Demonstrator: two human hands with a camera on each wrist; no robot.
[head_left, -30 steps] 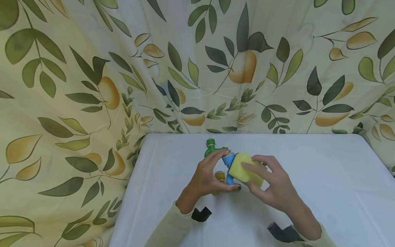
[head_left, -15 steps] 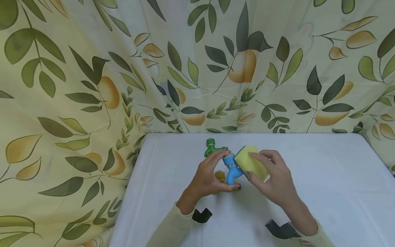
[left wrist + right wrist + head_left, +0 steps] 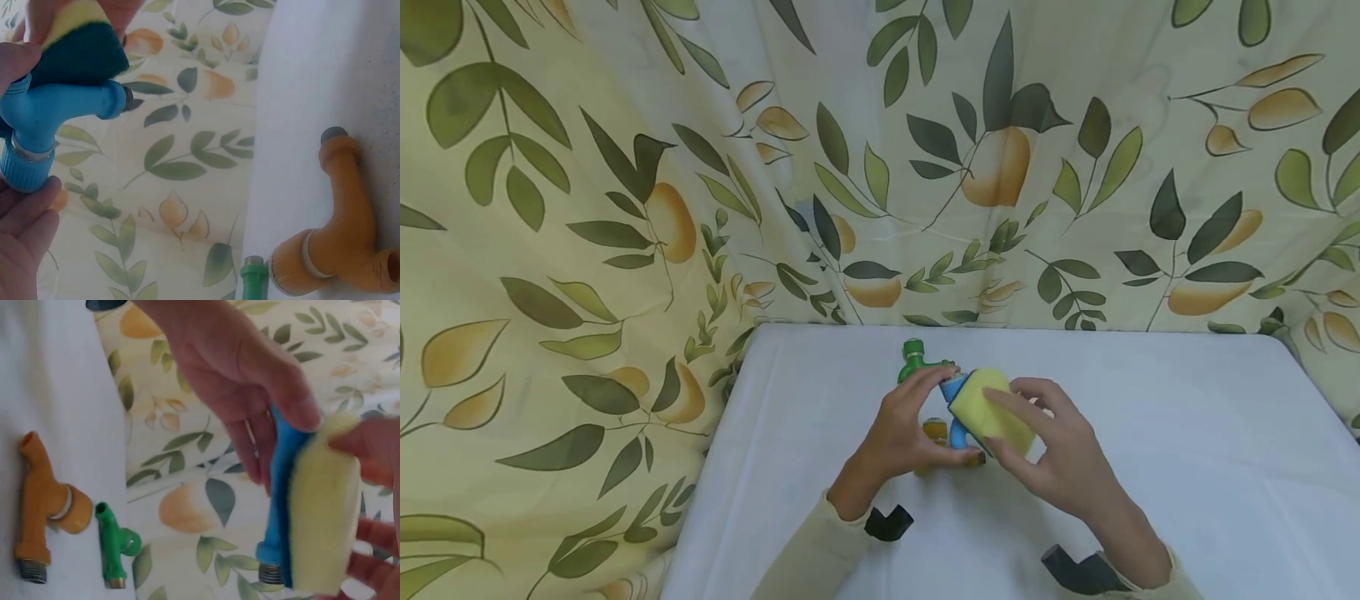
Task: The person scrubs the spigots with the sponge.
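My left hand point(image 3: 898, 433) holds a blue plastic tap point(image 3: 65, 109) between thumb and fingertips, the thumb at the spout and the fingers at the ribbed cap. In my right hand point(image 3: 1067, 454) is a yellow sponge point(image 3: 992, 412) with a dark green scouring side, pinched between thumb and fingers. The green scouring pad point(image 3: 84, 56) lies against the tap's body in the left wrist view. From the head, the sponge hides most of the tap's middle. The tap's threaded end point(image 3: 270, 574) sticks out beside the sponge in the right wrist view.
An orange tap point(image 3: 40, 512) lies on the white table point(image 3: 1187, 433), partly behind my left hand from the head. Just beyond it lies a smaller green tap point(image 3: 114, 547). A leaf-and-fruit patterned curtain point(image 3: 1075, 208) hangs behind and left of the table.
The sponge moved up and right, baring the tap's body half a second ago, then came back down and left over it. My left hand and the tap stay nearly still.
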